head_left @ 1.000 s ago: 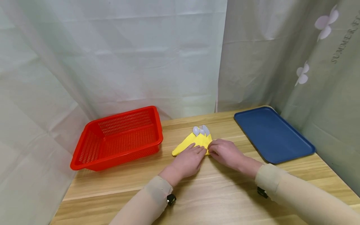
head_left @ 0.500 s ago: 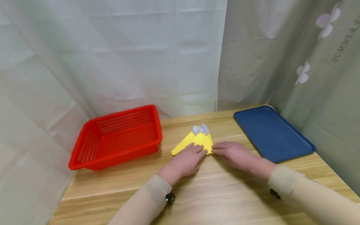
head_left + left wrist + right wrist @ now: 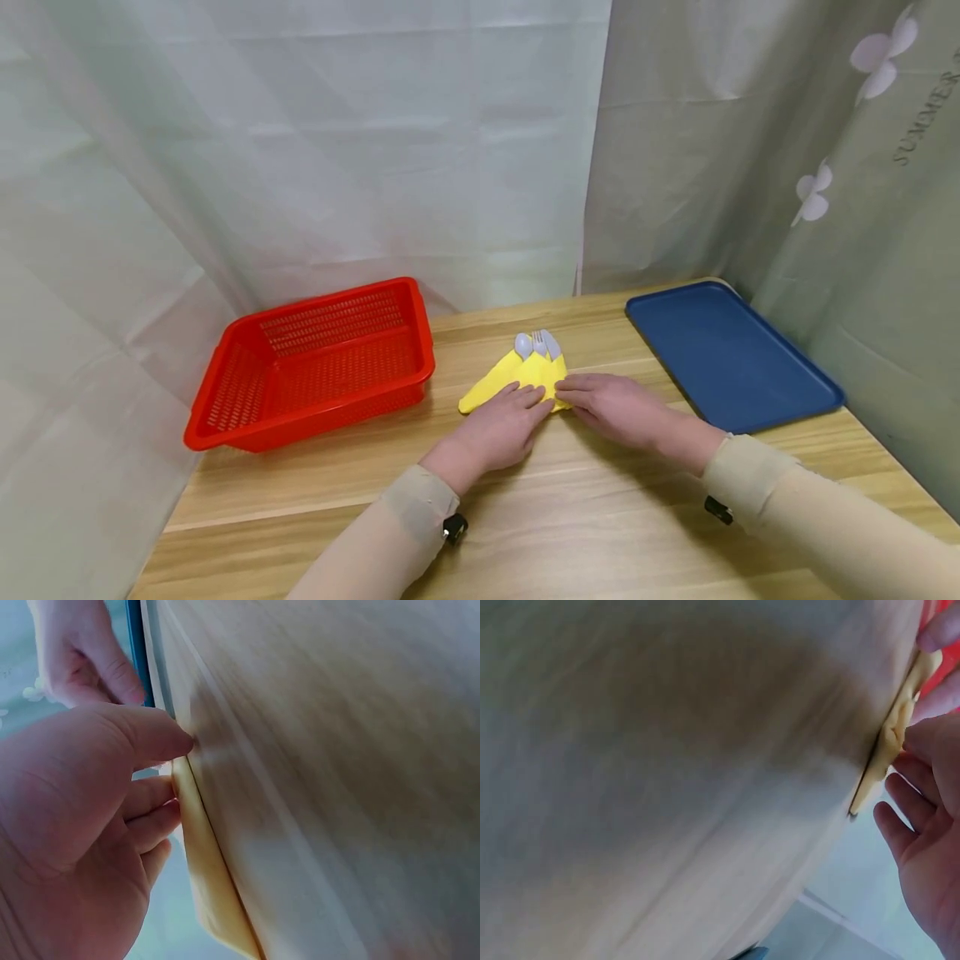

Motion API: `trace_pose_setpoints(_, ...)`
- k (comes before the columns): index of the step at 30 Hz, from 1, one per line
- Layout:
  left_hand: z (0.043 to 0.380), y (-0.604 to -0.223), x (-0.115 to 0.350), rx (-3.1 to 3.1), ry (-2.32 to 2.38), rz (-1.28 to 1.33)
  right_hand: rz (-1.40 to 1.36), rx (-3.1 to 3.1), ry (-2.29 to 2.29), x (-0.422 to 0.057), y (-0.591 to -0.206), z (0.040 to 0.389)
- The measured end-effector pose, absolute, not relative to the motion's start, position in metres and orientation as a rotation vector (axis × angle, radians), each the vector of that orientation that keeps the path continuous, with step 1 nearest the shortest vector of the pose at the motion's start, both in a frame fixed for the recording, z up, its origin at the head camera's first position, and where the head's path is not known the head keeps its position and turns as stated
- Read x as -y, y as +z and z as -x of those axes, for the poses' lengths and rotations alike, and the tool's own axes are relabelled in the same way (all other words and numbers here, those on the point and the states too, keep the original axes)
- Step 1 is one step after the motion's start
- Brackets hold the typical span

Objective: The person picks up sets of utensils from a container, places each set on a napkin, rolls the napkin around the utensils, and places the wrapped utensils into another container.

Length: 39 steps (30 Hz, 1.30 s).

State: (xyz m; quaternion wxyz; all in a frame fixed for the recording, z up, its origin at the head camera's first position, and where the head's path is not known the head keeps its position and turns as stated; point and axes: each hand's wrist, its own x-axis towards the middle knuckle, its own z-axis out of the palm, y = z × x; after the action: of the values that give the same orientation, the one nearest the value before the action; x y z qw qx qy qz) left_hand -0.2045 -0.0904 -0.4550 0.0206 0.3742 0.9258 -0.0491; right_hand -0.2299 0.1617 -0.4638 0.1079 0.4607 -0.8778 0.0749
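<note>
On the wooden table [image 3: 570, 517], right under the fingertips of both hands, lies a folded yellow cloth [image 3: 536, 367]. The left hand [image 3: 497, 429] rests on the low middle part of it, with its fingers stretched out and a bit apart. One side of the cloth pokes out to the left of that hand. The right hand [image 3: 617, 408] comes from the other side. Its fingers are mostly straight, and their tips touch the cloth's low right corner. The two hands are near each other, with just a little yellow showing between them.

Past the fingers, at the far end of the cloth, three light purple tops stick out of the folds. The spoon [image 3: 522, 345] is on the left, the fork [image 3: 538, 343] is in the middle, and the knife [image 3: 552, 345] is on the right. Neither hand touches them.

Well to the left sits a red basket [image 3: 315, 417] with lots of holes. To the right, past the right hand, lies a flat blue tray [image 3: 735, 358].
</note>
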Motion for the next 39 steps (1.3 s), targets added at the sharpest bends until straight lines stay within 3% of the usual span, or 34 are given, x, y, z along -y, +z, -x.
trace_pose_setpoints(28, 0.194, -0.456, 0.11, -2.882, -0.137, -1.082, -1.443, 2.678, 0.193, -0.149, -0.469, 0.212)
trace_pose_setpoints(39, 0.202, -0.454, 0.111, -2.893, -0.048, -1.115, -1.311, 2.619, 0.249, -0.143, -0.46, 0.221)
